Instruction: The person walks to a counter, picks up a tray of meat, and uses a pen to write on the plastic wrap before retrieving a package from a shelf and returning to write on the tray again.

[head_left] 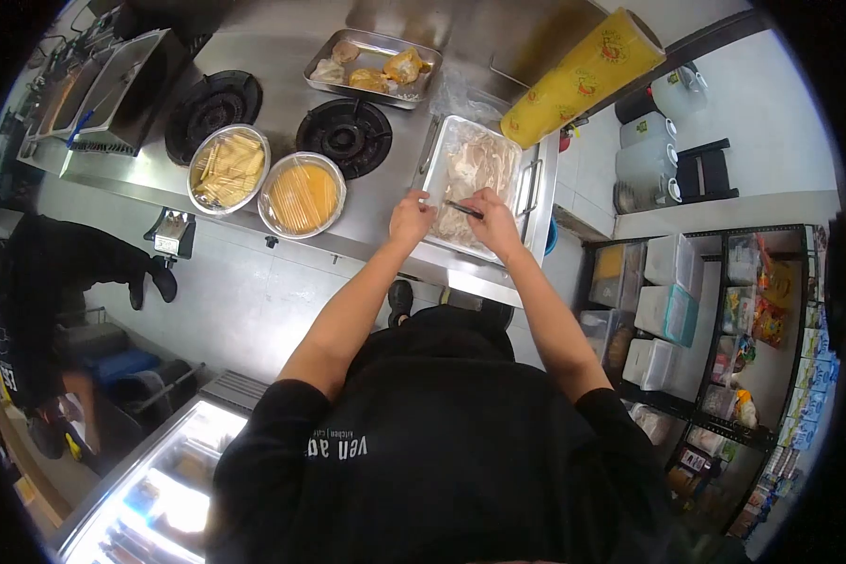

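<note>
A metal tray (pixel 439 179) on the steel counter holds pale, sliced-looking food (pixel 479 162). My right hand (pixel 494 222) is closed around a dark pen-like tool (pixel 465 210), whose tip points left over the tray. At the tray's left edge is my left hand (pixel 412 220), its fingers bent together; whether they pinch anything is too small to make out. Left of my hands stand two round metal bowls under clear film, one with a yellow mass (pixel 301 195), the other with pale yellow sticks (pixel 228 170).
A smaller tray (pixel 327 86) with food pieces lies behind the black burner (pixel 344 139). A large yellow film roll (pixel 583 77) leans at the back right. Shelves with bins (pixel 663 313) stand on the right. At the far left is another person (pixel 66 273) in dark clothes.
</note>
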